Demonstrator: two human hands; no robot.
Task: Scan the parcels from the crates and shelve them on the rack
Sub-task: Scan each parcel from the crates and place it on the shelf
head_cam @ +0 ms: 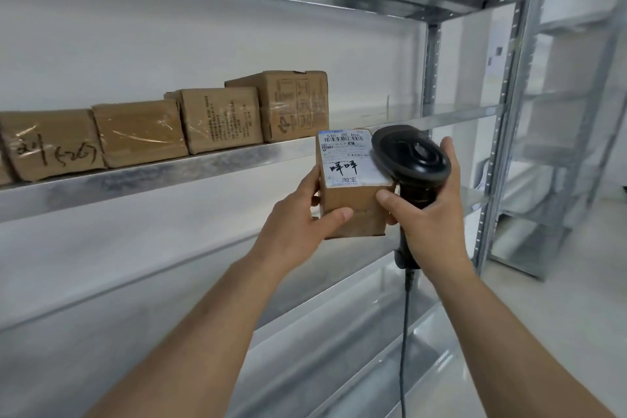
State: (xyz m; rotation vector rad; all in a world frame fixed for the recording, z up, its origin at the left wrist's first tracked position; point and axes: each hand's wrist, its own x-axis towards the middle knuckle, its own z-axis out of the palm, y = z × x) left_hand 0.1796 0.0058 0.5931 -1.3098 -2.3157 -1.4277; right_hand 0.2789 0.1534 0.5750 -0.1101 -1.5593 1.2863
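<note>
A small brown cardboard parcel [353,204] with a white shipping label on its upper part is held up in front of the metal rack [163,176]. My left hand [298,224] grips its left side, thumb across the front. My right hand [427,214] grips the handle of a black barcode scanner [412,154], whose head sits against the parcel's upper right corner; the right thumb also presses the parcel's right edge. The scanner's cable [404,332] hangs straight down.
Several taped brown parcels [217,119] stand in a row on the rack's shelf to the left, the rightmost [291,105] being the tallest. That shelf is bare to their right. Lower shelves run below. A second metal rack [556,153] stands at the right.
</note>
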